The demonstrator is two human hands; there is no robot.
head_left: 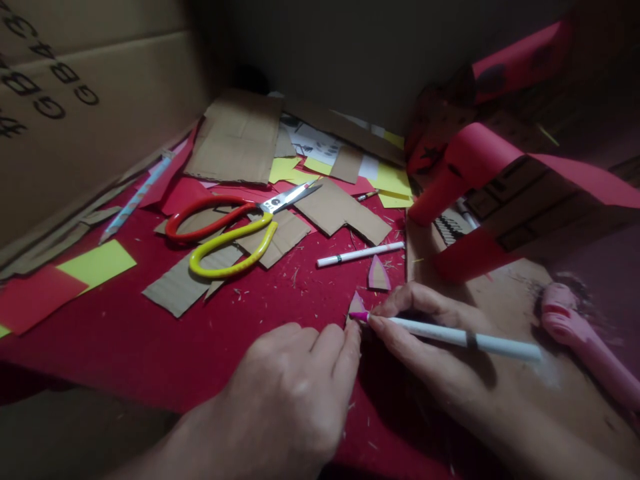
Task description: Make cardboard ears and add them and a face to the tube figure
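Observation:
My right hand [425, 333] grips a white felt-tip marker [440, 333], its magenta tip touching a small pointed cardboard piece [356, 303]. With its fingers curled, my left hand [305, 380] holds that piece down on the red tabletop [210, 353]; my fingers cover its lower part. Just beyond lies a second pointed cardboard piece [379, 275] edged in pink. Another white marker [360, 255] rests behind it. Scissors [235, 230] with one red and one yellow handle lie partly opened on cardboard scraps, farther off to the left.
A printed cardboard box [100, 127] stands at the left. Cardboard pieces [235, 137] and coloured paper are heaped at the back. On the right, a red paper and cardboard model [490, 193] stands on a cardboard base [520, 293], near a pink tool [585, 333]. A pencil [135, 197] lies left.

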